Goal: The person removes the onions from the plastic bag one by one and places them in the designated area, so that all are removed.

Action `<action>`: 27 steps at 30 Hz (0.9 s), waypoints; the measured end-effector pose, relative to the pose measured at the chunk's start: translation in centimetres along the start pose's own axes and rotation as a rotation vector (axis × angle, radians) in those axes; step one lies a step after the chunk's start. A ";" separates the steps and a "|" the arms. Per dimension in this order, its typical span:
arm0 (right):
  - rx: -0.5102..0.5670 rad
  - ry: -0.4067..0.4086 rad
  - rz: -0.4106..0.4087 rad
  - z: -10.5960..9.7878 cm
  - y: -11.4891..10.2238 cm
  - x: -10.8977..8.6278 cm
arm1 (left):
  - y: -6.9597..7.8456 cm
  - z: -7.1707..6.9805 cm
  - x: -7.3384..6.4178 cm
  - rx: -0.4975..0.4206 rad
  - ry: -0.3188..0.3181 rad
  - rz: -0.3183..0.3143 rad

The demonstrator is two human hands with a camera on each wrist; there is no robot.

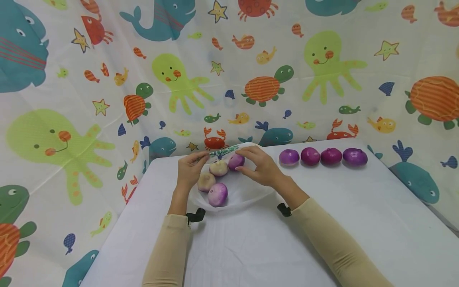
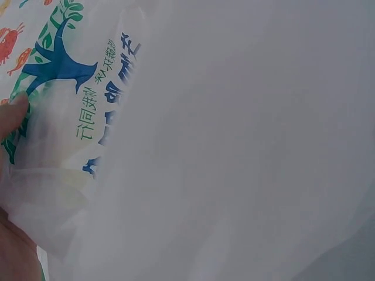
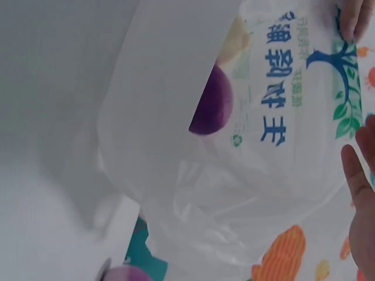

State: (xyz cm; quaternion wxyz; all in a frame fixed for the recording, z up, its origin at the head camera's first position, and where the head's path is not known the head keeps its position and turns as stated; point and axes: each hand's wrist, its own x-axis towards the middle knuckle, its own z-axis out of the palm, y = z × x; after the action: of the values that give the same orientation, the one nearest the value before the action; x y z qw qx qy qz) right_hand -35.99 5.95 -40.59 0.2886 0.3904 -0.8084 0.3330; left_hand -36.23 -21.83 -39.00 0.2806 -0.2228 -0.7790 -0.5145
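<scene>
My left hand [image 1: 188,171] pinches the far rim of a translucent plastic bag [image 1: 247,195] between thumb and fingers. My right hand [image 1: 263,167] is spread at the same rim, thumb well apart from the fingers; it has no grip that I can confirm. The bag lies on the white table [image 1: 358,223], mouth towards me. Inside I count two purple onions [image 1: 217,195] and two pale bulbs [image 1: 218,168], grouped mostly towards my left. Outside, to the right, four more purple onions [image 1: 330,156] sit in a row on the table. A sea-animal curtain [image 1: 215,103] hangs behind.

Risks, in my judgement: the film looks limp, so with one side ungripped the mouth may fold inward; a sharp tug at the rim could roll the round bulbs out over the low near edge, or tear the film.

Markings: a blue tree print [image 3: 340,58] with green leaves, large blue Chinese lettering [image 3: 275,76], smaller green characters and a green recycling mark [image 3: 236,140]. The lettering is blurred and appears reversed; no brand could be established.
</scene>
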 end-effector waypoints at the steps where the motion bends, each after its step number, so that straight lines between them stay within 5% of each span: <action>1: 0.003 -0.004 -0.011 0.2 -0.1 0.0 | 0.0 0.0 0.0 -0.002 0.000 -0.002; 10: 0.054 -0.049 -0.088 1.6 -1.1 0.0 | -3.3 0.4 0.2 0.017 0.012 0.012; 16: 0.052 -0.079 -0.125 2.5 -1.5 -0.1 | -4.0 0.2 0.4 0.023 0.000 0.021; 21: 0.036 -0.117 -0.122 3.2 -1.9 -0.1 | -3.9 0.1 0.4 0.012 -0.008 0.024; 27: 0.023 -0.236 -0.058 4.0 -2.5 0.0 | -0.7 0.1 0.1 -0.014 0.010 0.031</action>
State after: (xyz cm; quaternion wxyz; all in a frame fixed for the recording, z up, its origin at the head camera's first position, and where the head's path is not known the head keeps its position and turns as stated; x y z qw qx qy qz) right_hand -34.72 1.74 -42.23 0.1967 0.4533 -0.8212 0.2854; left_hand -36.78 -22.00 -39.50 0.2907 -0.2342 -0.7704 -0.5169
